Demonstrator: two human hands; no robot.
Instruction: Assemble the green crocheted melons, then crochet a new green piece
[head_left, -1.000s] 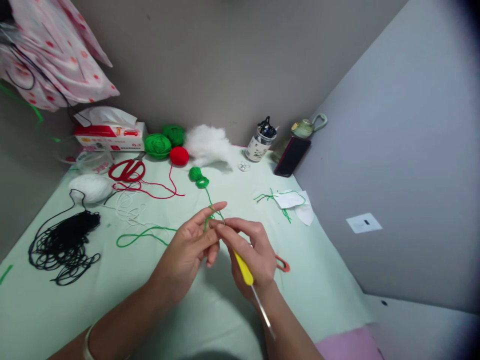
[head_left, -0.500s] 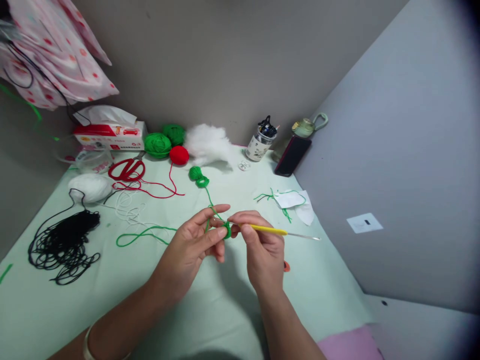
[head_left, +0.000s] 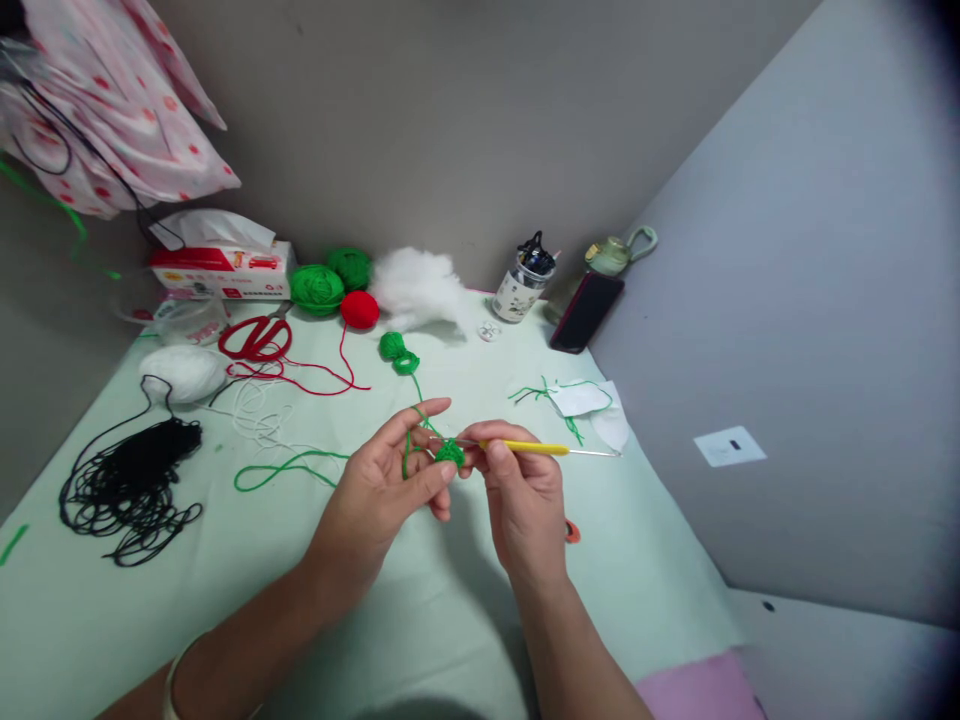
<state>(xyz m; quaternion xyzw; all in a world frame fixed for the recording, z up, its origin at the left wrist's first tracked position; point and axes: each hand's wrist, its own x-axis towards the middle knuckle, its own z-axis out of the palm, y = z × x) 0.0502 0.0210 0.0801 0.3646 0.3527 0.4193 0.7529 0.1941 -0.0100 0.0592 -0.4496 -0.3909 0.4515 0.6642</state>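
My left hand point(head_left: 382, 480) pinches a small green crocheted piece point(head_left: 450, 453) between thumb and fingers, with its forefinger stretched out and green yarn point(head_left: 289, 468) running over it. My right hand point(head_left: 521, 500) grips a crochet hook with a yellow handle point(head_left: 525, 447); its metal end points right, and its tip sits at the green piece. The green strand leads back to a small green yarn bundle point(head_left: 396, 351) on the pale green table cover point(head_left: 420, 620).
At the back lie two green yarn balls point(head_left: 316, 289), a red ball point(head_left: 359, 309), white stuffing point(head_left: 416, 289), a tissue box point(head_left: 220, 273), red scissors point(head_left: 253, 339), a jar point(head_left: 525, 285) and a phone point(head_left: 585, 312). Black yarn point(head_left: 127, 485) and a white ball point(head_left: 182, 372) lie left. Walls close in behind and right.
My right hand has turned the hook from pointing down toward me to lying level, pointing right, and the green piece now shows between both hands. The hands rose slightly.
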